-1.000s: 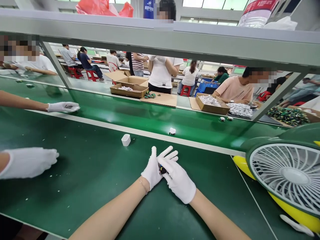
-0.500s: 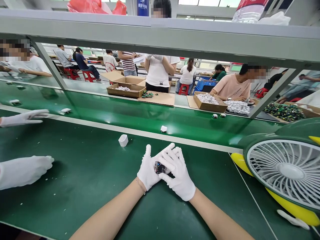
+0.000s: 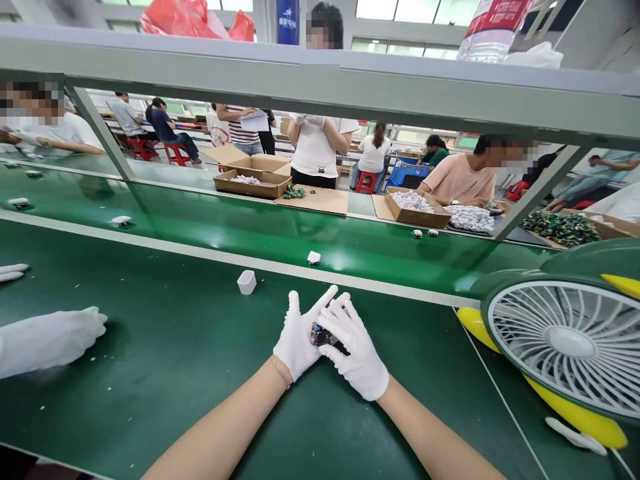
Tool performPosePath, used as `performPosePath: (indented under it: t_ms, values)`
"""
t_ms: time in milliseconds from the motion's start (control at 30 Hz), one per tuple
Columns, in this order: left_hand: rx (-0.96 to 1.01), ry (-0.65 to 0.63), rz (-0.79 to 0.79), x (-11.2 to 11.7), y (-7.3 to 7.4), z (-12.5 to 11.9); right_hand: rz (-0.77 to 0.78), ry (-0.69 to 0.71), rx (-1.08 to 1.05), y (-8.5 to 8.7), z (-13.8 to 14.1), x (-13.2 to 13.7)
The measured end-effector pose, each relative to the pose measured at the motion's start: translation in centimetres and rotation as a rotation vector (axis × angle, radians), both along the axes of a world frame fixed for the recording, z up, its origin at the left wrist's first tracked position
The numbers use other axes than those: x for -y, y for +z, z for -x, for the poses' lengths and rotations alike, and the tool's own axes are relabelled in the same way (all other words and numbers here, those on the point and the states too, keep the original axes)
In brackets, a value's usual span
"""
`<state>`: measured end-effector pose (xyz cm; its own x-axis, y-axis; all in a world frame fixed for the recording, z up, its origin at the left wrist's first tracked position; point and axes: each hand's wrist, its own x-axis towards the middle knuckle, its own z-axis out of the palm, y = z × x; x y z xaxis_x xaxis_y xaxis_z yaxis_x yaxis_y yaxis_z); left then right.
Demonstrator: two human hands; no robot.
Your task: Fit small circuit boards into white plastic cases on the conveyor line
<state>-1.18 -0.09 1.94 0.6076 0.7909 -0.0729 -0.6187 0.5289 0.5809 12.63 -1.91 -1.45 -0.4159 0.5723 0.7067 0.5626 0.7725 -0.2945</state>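
A small black circuit board [image 3: 320, 335] with a bit of blue on it lies between my two white-gloved hands above the green tabletop. My left hand [image 3: 297, 340] supports it from the left, palm turned up, with thumb and forefinger stretched out. Coming over the board from the right, my right hand [image 3: 356, 350] grips it between thumb and bent fingers. Those fingers hide the board's right part. Up and to the left of my hands stands a white plastic cup-like housing [image 3: 247, 283]. Beyond them, a white-topped small part [image 3: 313, 257] sits on the green conveyor belt [image 3: 240, 233].
A fan [image 3: 570, 340] stands at the right, a white strip-like piece [image 3: 575, 435] beside it. At the left is a co-worker's gloved hand [image 3: 55, 340]. A shelf [image 3: 320, 73] crosses overhead. Across the belt are cartons of white parts [image 3: 419, 208] and people working.
Parts on the belt have shifted left. My right fingers have closed further over the circuit board. At the left, the co-worker's farther hand has drawn back almost out of view.
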Motion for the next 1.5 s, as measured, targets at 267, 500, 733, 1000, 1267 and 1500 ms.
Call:
performPosePath:
  t_ms: [267, 500, 733, 1000, 1267, 1500]
  values:
    - [-0.439, 0.057, -0.178, -1.7, -0.3, 1.6, 0.265, -0.230, -0.219, -0.8, -1.0, 0.3]
    - [-0.529, 0.130, -0.190, -0.4, -0.7, 0.4, 0.392, -0.052, -0.397, 0.2, -1.8, -0.7]
    - [-0.524, 0.138, -0.283, 2.3, -1.7, -3.5, 0.404, -0.069, -0.517, -1.1, -1.3, -2.9]
    - [-0.769, 0.283, -0.452, 4.1, -2.0, -4.3, 0.654, 0.037, -0.874, -2.0, -1.1, -2.8]
    - [-0.679, 0.146, -0.331, 1.5, -1.8, -3.1, 1.130, 0.619, -1.353, 0.3, -1.6, -3.1]
    - [-0.629, 0.256, -0.192, 0.9, -1.9, -2.2, 1.154, 0.532, -1.197, -0.5, -1.1, -2.3]
